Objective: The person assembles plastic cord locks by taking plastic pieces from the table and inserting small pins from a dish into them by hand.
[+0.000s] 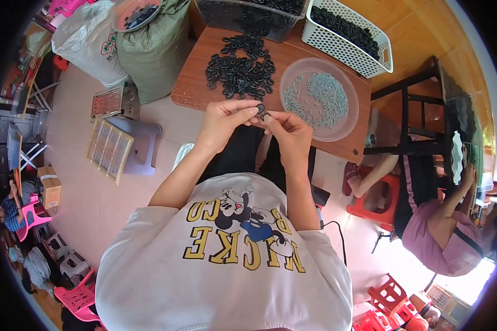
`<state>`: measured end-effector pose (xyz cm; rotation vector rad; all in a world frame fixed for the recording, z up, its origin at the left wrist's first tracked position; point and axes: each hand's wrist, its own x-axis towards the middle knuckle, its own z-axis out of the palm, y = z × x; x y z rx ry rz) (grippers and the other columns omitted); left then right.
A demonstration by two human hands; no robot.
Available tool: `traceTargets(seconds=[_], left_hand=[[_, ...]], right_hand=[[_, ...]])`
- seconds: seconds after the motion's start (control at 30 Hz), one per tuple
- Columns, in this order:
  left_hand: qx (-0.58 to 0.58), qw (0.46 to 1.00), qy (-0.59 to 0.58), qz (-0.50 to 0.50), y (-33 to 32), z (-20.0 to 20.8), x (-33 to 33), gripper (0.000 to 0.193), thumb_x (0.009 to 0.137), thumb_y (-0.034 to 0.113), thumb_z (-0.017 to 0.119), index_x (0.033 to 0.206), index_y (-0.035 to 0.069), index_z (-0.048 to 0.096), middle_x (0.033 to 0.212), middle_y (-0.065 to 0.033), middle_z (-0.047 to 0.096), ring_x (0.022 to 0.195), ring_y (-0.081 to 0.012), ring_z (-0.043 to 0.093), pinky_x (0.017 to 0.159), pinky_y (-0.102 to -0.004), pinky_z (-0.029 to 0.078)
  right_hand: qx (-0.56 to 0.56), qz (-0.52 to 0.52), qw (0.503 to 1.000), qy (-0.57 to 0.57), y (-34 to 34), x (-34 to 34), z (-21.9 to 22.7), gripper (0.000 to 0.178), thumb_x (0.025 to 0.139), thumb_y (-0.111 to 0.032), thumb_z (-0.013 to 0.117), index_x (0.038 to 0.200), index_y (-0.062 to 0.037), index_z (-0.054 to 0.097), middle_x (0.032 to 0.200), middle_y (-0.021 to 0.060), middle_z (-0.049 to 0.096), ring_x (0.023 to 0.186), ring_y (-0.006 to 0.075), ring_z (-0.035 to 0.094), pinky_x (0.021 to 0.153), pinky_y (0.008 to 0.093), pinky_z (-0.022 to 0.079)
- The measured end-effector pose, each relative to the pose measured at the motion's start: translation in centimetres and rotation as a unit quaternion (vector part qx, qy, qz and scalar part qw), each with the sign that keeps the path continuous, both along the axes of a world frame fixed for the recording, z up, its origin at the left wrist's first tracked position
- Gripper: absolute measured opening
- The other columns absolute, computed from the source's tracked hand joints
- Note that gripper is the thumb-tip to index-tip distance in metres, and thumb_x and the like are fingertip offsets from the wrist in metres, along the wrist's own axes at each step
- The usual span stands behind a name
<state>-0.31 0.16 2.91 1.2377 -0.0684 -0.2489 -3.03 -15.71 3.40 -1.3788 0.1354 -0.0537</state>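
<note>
My left hand [226, 122] pinches a small round black plastic part [260, 109] between thumb and fingertips, just off the near edge of the table. Right beside it, my right hand [288, 130] is closed in a pinch, its fingertips almost touching the left hand's. A bit of something dark shows at the right fingertips, too small to name. Beyond my hands, a heap of similar black plastic parts [242, 74] is spread on the brown wooden table [190, 83]. A shallow round translucent tray [345, 128] of small silvery screws [328, 94] stands by my right hand.
At the table's back are a clear bin [270, 27] and a white perforated basket [345, 52], both holding black parts. Sacks [154, 60] and a grey stool [143, 146] stand to the left. On the right, a person in pink [444, 237] sits by a black frame [408, 149].
</note>
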Motion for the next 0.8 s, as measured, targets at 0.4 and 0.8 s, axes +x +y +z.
traceTargets(seconds=[0.4, 0.8], left_hand=[[0.036, 0.998, -0.048, -0.008, -0.3, 1.1, -0.7, 0.024, 0.085, 0.0, 0.059, 0.108, -0.004, 0.062, 0.092, -0.0056, 0.057, 0.082, -0.0125, 0.062, 0.073, -0.0229, 0.053], [0.069, 0.994, -0.08, -0.003, -0.5, 0.9, -0.7, 0.023, 0.084, -0.001, 0.059, 0.107, -0.004, 0.063, 0.093, -0.0076, 0.058, 0.083, -0.0119, 0.06, 0.075, -0.0232, 0.053]], right_hand=[[0.028, -0.003, 1.0, -0.007, 0.5, -0.6, 0.2, 0.016, 0.08, 0.0, 0.064, 0.094, 0.0062, 0.062, 0.082, 0.0096, 0.067, 0.069, 0.011, 0.062, 0.063, 0.0199, 0.048], [0.007, -0.014, 1.0, -0.006, 0.7, -0.5, -0.1, 0.012, 0.08, 0.001, 0.063, 0.09, 0.006, 0.063, 0.079, 0.0087, 0.066, 0.067, 0.0113, 0.062, 0.061, 0.0194, 0.048]])
